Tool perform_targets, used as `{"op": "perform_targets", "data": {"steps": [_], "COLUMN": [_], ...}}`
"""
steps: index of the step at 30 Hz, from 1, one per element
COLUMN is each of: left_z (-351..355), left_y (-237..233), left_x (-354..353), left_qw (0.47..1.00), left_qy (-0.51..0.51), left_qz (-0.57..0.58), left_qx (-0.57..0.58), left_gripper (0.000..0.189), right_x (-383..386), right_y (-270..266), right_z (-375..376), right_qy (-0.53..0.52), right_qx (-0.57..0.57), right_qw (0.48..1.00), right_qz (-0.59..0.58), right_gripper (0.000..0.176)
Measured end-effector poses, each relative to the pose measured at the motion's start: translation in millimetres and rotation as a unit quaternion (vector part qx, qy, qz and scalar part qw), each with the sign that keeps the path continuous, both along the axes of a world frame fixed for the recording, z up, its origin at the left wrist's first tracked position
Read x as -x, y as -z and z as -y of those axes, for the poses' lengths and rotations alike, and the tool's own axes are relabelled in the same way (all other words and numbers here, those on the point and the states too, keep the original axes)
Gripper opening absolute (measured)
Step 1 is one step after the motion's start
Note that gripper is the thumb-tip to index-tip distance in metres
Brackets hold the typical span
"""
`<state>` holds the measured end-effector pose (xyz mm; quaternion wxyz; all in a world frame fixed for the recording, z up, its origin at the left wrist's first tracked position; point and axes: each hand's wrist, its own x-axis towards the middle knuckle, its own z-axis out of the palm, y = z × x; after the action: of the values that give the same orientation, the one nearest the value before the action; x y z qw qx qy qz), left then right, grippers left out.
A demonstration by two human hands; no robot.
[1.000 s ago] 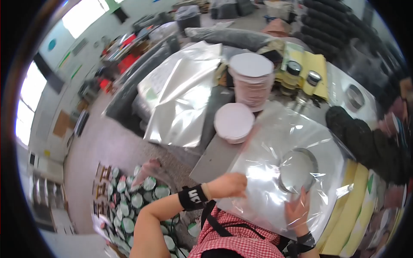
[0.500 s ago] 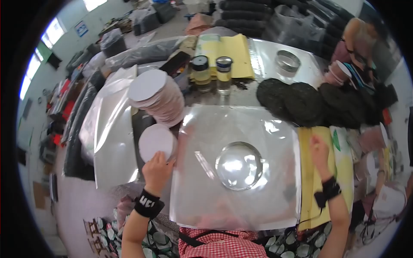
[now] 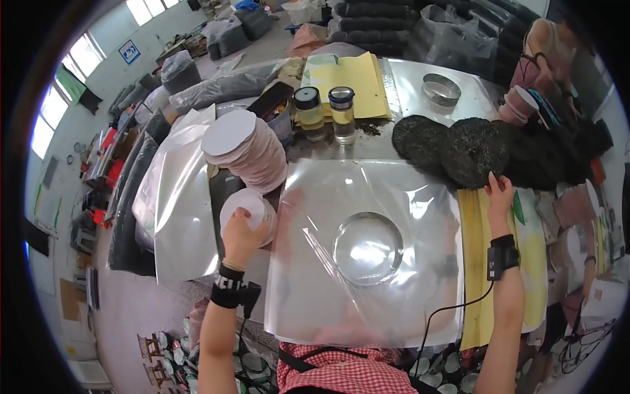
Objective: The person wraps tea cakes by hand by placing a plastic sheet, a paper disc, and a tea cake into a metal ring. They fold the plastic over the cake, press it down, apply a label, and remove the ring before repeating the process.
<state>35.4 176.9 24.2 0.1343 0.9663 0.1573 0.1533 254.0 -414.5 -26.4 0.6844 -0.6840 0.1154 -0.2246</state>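
My left hand is closed at a short stack of round white paper discs, fingertips on the top disc and thumb by its right edge. Behind it leans a taller stack of the same discs. My right hand pinches the near edge of a dark, rough round sheet that looks like dried seaweed. Another such round sheet lies to its left. Between my hands, a metal ring rests on clear plastic sheets.
Two lidded glass jars stand at the back, near a yellow pad and a second metal ring. Yellow folded sheets lie at right. A co-worker is at the far right. Cables hang from my wristbands.
My right hand has moved up from above the yellow sheets to the dark round sheet's edge and taken hold of it. My left hand has moved further onto the short disc stack.
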Motion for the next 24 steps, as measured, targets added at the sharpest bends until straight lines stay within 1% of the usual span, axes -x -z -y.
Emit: {"op": "perform_targets", "data": {"steps": [1,3,4,6,8,10,12,13,14,16,17,18,19,20,21,22,23,24], "left_z": [-3,-7,-4,3,2,5,10,11,10,15,6,-5,-16,-19,-18,-23,-33,-34], "left_y": [1,0,-2,-5,2,19,37,33,28,3,9,22,34,37,37,36,37,26], "left_x": [1,2,4,9,18,28,31,33,30,24,13,0,-8,-10,-14,-17,-17,-14], "left_qw": [1.000,0.993,0.993,0.984,0.983,0.983,0.978,0.985,0.985,0.983,0.984,0.994,0.992,0.991,0.993,0.994,0.994,0.994], "left_qy": [-0.001,0.072,0.069,0.080,0.079,0.083,0.068,0.063,0.065,0.019,0.017,-0.052,-0.124,-0.135,-0.121,-0.105,-0.100,-0.104], "left_qz": [-0.001,0.095,0.098,0.107,0.111,0.111,0.185,0.154,0.155,0.161,0.157,0.084,0.012,0.010,0.010,0.010,-0.008,-0.009], "left_qx": [0.003,-0.011,-0.010,-0.117,-0.122,-0.123,-0.068,-0.040,-0.041,-0.086,-0.086,-0.050,-0.015,-0.018,-0.001,0.015,0.038,0.034], "left_gripper": [0.040,0.021,0.021,0.008,0.007,0.008,0.008,0.018,0.018,0.030,0.030,0.038,0.047,0.047,0.052,0.057,0.057,0.057], "right_x": [10,30,37,55,81,110,136,148,158,181,189,197,202,205,210,212,215,217], "right_y": [-1,-9,-9,-6,-9,-9,5,12,19,29,35,38,39,40,35,33,32,34], "right_z": [0,-10,-9,-6,-8,-4,9,15,21,29,31,29,23,13,2,-4,-7,-8], "right_qy": [0.005,0.022,0.018,-0.001,0.008,0.020,0.022,0.020,0.022,-0.007,-0.028,-0.031,-0.033,-0.039,-0.027,-0.037,-0.065,-0.090], "right_qx": [-0.038,-0.121,-0.120,-0.187,-0.184,-0.224,-0.232,-0.241,-0.243,-0.248,-0.251,-0.249,-0.255,-0.264,-0.270,-0.275,-0.276,-0.275], "right_qw": [0.999,0.992,0.993,0.982,0.982,0.974,0.972,0.970,0.970,0.968,0.967,0.967,0.965,0.963,0.960,0.958,0.957,0.955], "right_qz": [-0.001,0.001,0.003,0.032,0.039,0.020,0.006,-0.010,-0.009,-0.027,-0.035,-0.042,-0.045,-0.047,-0.064,-0.066,-0.063,-0.059], "right_gripper": [0.027,0.024,0.024,0.022,0.021,0.018,0.018,0.017,0.017,0.017,0.015,0.015,0.015,0.015,0.016,0.016,0.017,0.018]}}
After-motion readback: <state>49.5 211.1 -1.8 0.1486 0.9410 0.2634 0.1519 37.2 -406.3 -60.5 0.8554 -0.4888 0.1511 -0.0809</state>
